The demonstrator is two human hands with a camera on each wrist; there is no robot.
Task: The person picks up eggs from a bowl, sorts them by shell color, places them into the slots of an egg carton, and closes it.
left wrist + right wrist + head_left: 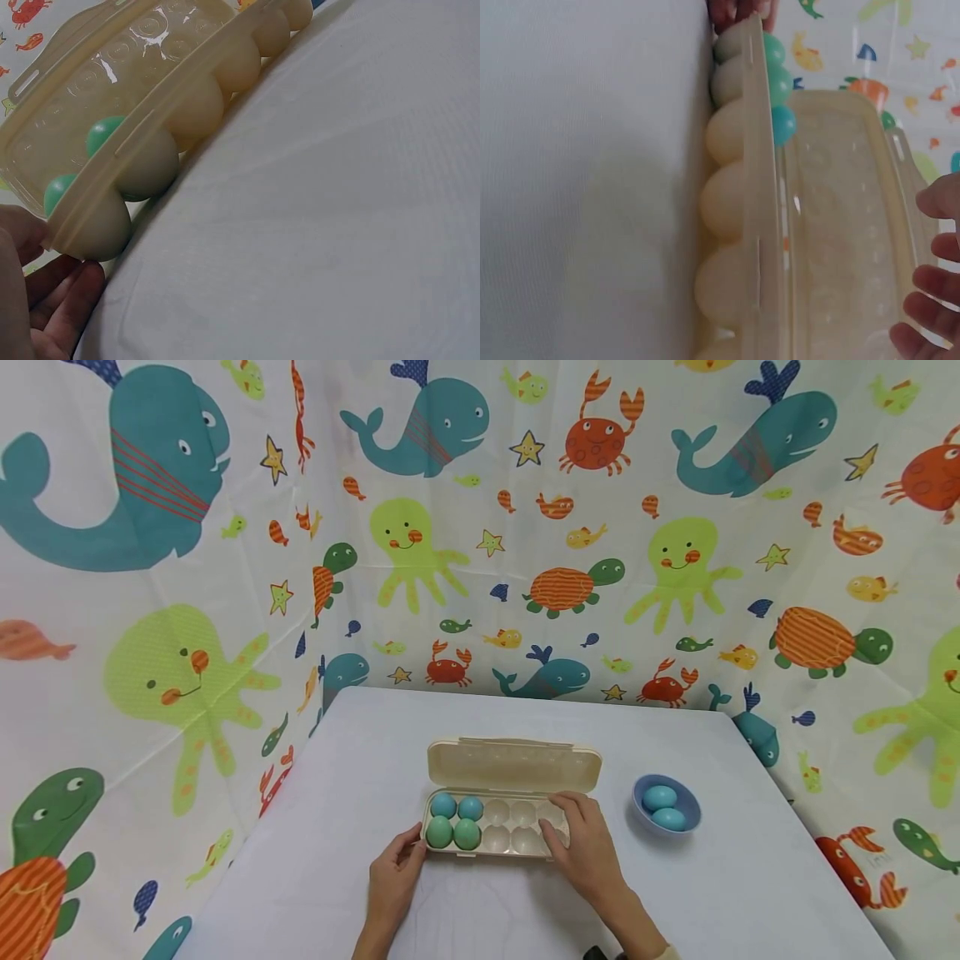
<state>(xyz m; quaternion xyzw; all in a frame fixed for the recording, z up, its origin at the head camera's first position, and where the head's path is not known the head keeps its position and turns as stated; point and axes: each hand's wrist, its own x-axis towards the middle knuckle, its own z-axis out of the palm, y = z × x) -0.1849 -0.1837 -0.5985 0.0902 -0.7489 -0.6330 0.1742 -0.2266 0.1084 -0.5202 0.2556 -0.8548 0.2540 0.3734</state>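
A beige egg carton (495, 853) lies with its lid (517, 766) raised at the back. In its left end sit two blue eggs (470, 808) behind two green eggs (467, 835); the other visible cups hold nothing. My left hand (397, 868) grips the carton's front left corner, thumb at the rim and fingers (79, 300) against the end cup. Above the carton's right end is my right hand (588, 843), fingers spread and partly hiding the cups there. The right wrist view shows that hand's fingers (934, 281) apart, with nothing held.
To the right of the carton stands a blue-purple bowl (643, 818) holding two blue eggs (669, 819). The table (337, 777) has a white cover. Curtains (637, 568) printed with sea animals hang behind it and at both sides. Something small and dark (595, 953) shows near my right wrist.
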